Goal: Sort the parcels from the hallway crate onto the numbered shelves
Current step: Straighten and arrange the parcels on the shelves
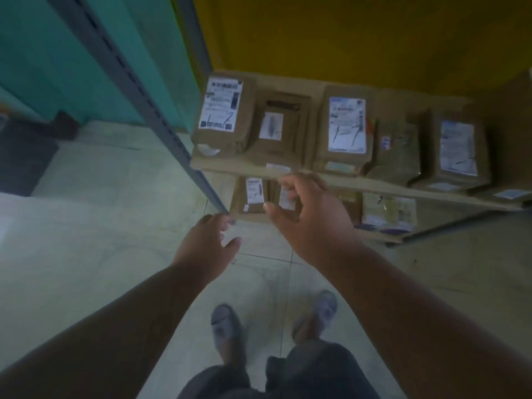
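Observation:
Several brown cardboard parcels with white labels lie on the upper shelf board (403,190), among them a far-left parcel (223,116) and a middle parcel (345,131). More parcels sit on the lower shelf, including a small one (250,197). My left hand (205,246) hovers in front of the lower shelf near the rack's post, fingers loosely curved and holding nothing. Higher up, my right hand (308,220) is at the front edge of the upper shelf with fingers spread and bent, also holding nothing. The frame is blurred.
A grey slotted metal upright (138,93) of the rack runs diagonally on the left. Behind the shelves is a yellow wall (345,38); a teal wall (72,53) stands to the left. Pale tiled floor (100,226) lies below, with my two feet (273,321) on it.

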The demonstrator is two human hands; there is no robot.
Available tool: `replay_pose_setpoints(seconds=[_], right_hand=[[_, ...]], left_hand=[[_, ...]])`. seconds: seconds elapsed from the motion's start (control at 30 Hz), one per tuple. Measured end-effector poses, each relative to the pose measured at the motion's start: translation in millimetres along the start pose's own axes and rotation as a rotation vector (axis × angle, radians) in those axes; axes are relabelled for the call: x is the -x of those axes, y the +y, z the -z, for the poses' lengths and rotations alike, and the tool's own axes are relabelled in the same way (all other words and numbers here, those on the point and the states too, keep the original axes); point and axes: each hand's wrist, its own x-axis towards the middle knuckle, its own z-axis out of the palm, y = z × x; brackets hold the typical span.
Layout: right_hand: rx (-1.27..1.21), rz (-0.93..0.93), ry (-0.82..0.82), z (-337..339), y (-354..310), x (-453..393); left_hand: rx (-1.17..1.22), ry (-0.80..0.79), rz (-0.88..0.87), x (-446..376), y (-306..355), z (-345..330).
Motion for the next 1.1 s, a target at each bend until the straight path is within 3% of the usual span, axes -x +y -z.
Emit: replay_pose_setpoints(seconds=[0.27,0.47,0.8,1.1], right_hand=[[0.083,-0.015,-0.226,-188.3,102.8,-51.8],[0.184,0.011,-0.289,-312.6,214.4,-115.1],[0.335,0.042,-0.287,-419.5,342.8,-259.7],[0.551,0.174,-0.338,-459.1,385.0,-356.1]], left_hand=[[0.150,-0.052,0.218,-90.6,-117.4,-151.3],[0.241,-0.034,0.291,-174.6,-197.8,-267.7],[0.580,0.050,0.409,-267.1,-217.7,-369.9],[0.776,0.150,0.515,-297.5,-218.3,-410.9]])
